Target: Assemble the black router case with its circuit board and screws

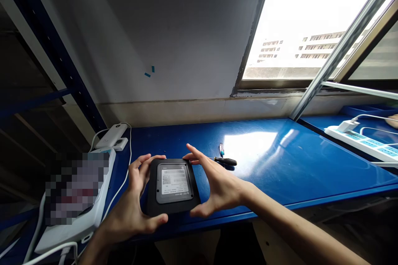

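A flat, square black device (173, 188) has a white label with a printed square code on its upper face, and small screws sit in the panel around that label. It is at the front edge of the blue table. My left hand (137, 198) spans its left side, fingers at the far edge and thumb along the near one. Across from it, my right hand (214, 182) grips the right side, with fingertips at the far corner and thumb at the near corner. A black-handled screwdriver (226, 161) lies just beyond my right hand, beside a small clear-handled screwdriver (221, 149).
On the left, a white power strip (105, 174) carries a pixelated object, with white cables and a white adapter (112, 136) nearby. Another power strip (363, 143) lies at right, near another person's hand (392, 121). A metal post (311, 91) stands at the table's back.
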### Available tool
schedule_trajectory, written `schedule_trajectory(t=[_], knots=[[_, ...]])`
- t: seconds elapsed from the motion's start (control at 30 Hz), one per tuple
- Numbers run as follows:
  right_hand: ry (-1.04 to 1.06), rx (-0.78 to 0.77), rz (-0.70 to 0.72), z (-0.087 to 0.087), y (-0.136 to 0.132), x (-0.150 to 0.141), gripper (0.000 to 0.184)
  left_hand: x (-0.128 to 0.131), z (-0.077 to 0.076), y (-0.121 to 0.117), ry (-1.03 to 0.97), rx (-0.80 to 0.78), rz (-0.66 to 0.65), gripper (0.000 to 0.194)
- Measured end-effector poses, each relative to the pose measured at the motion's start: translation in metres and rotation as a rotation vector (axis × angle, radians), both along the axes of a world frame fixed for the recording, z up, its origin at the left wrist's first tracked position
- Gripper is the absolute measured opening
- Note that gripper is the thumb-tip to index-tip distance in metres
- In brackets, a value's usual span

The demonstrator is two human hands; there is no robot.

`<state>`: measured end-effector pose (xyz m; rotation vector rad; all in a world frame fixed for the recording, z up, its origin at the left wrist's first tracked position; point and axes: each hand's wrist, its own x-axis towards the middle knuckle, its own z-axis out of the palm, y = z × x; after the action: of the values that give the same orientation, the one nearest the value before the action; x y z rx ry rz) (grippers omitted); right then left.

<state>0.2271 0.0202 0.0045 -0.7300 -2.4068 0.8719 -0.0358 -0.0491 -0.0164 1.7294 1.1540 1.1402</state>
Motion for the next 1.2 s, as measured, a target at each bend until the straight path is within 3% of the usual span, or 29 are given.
schedule_trajectory(t=[0.13, 0.33, 0.5, 0.87, 1.2], knots=[[-0.068, -0.046, -0.009, -0.001, 0.004, -0.003, 0.140, -0.004, -0.009, 0.002, 0.011, -0.047, 0.025, 0.098], [-0.203, -0.040, -0.037, -0.005, 0.007, -0.010, 0.136, -0.001, -0.015, -0.001, 0.273, -0.103, 0.179, 0.093], [-0.268, -0.042, -0.059, -0.009, 0.009, -0.017, 0.131, -0.010, -0.015, 0.003, 0.386, -0.164, 0.154, 0.092], [-0.329, -0.050, -0.065, -0.009, 0.007, -0.026, 0.129, -0.017, -0.004, 0.007, 0.346, -0.366, 0.121, 0.089], [-0.341, -0.060, -0.056, -0.014, 0.013, -0.024, 0.131, -0.015, 0.002, 0.010, 0.342, -0.460, 0.142, 0.100]])
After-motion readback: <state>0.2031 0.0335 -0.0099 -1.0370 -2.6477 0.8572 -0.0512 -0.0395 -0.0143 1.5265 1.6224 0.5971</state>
